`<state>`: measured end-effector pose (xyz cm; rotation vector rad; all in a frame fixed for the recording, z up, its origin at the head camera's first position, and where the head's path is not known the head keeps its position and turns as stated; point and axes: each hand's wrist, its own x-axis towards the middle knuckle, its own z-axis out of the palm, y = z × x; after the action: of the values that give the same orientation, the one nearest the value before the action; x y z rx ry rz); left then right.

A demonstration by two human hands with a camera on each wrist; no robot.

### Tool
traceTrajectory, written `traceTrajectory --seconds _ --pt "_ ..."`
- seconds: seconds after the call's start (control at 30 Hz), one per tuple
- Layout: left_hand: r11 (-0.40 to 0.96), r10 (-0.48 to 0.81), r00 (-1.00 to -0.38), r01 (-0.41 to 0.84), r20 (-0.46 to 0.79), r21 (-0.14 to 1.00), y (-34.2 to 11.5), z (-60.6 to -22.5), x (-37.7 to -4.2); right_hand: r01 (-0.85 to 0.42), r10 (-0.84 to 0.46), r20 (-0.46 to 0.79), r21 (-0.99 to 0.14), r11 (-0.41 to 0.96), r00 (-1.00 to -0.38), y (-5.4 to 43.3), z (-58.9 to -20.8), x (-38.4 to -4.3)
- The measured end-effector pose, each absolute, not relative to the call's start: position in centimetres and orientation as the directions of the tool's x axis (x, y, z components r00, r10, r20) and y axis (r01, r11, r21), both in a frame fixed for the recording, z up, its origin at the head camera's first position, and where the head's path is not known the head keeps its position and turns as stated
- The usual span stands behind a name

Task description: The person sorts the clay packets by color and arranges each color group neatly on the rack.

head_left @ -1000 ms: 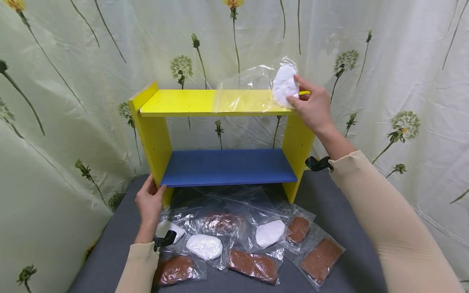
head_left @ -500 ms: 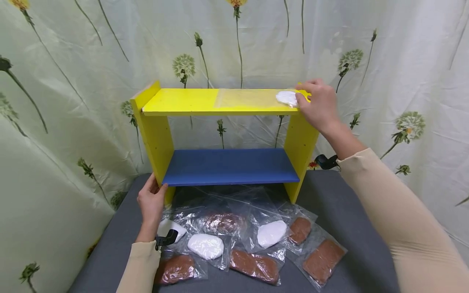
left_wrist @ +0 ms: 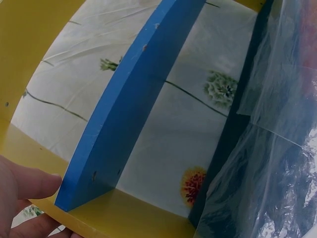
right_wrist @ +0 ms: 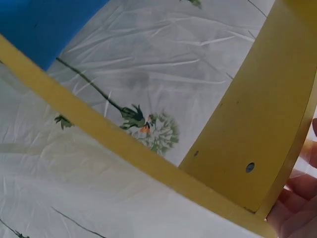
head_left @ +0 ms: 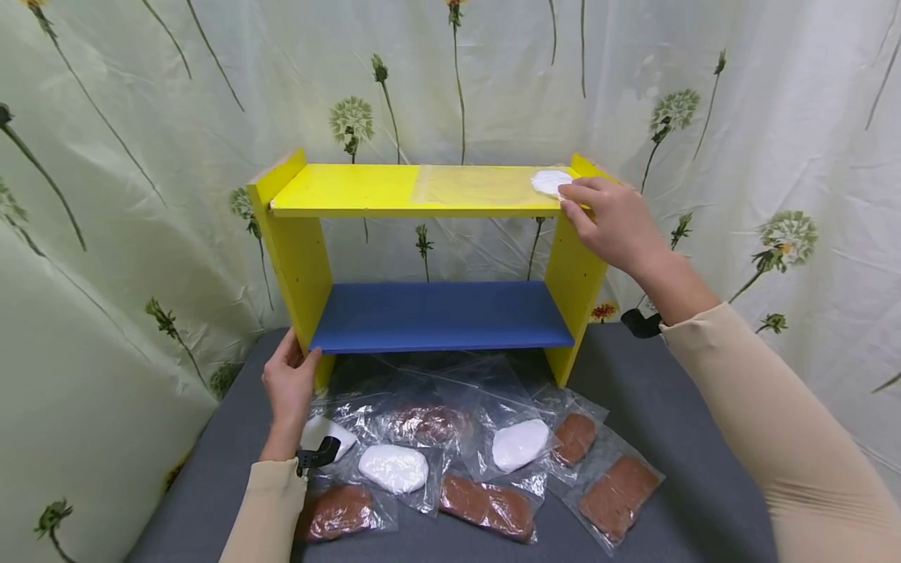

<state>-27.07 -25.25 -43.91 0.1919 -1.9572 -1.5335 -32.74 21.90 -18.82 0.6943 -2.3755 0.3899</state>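
A small shelf unit has yellow sides, a yellow top board [head_left: 345,186] and a blue lower board [head_left: 443,317]. My left hand [head_left: 288,391] grips its left side panel [head_left: 290,258]; in the left wrist view the thumb [left_wrist: 37,182] lies by the blue board's end. A flat white clay-like piece [head_left: 551,183] in a clear bag [head_left: 468,186] lies on the top board's right part, the bag stretching leftward. At the piece's right edge my right hand [head_left: 615,223] touches it with extended fingers. In the right wrist view that hand [right_wrist: 299,203] is partly cut off beside the yellow board.
Several bagged pieces lie on the dark grey tabletop [head_left: 676,438], below and before the shelf, among them a white one [head_left: 393,469] and a brown one [head_left: 486,508]. A flower-printed curtain [head_left: 739,141] hangs close behind and at the sides.
The bagged white piece, tilted up in my right hand a second ago, now lies flat on the top board. My right hand has come down slightly towards the front edge. The left hand stays put.
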Motion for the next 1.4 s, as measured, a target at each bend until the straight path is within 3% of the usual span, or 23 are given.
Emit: traceTrajectory --seconds 0.37,0.93,1.4 --pt "0.299 -0.477 -0.787 0.272 0.390 0.915 -25.4 -43.8 -27.5 -0.556 -0.421 0.653 -0.001 0.831 -0.630 22.2 -19.6 -32.6" --pt "0.250 -0.495 -0.799 0.245 0.341 0.937 -26.0 -43.3 -27.1 -0.583 -0.423 0.615 -0.073 0.809 -0.665 22.4 -19.1 -31.1" --pt "0.254 -0.508 -0.787 0.251 0.350 0.934 -25.6 -43.4 -27.1 -0.653 -0.438 0.718 -0.031 0.757 -0.541 23.2 -22.0 -28.2"
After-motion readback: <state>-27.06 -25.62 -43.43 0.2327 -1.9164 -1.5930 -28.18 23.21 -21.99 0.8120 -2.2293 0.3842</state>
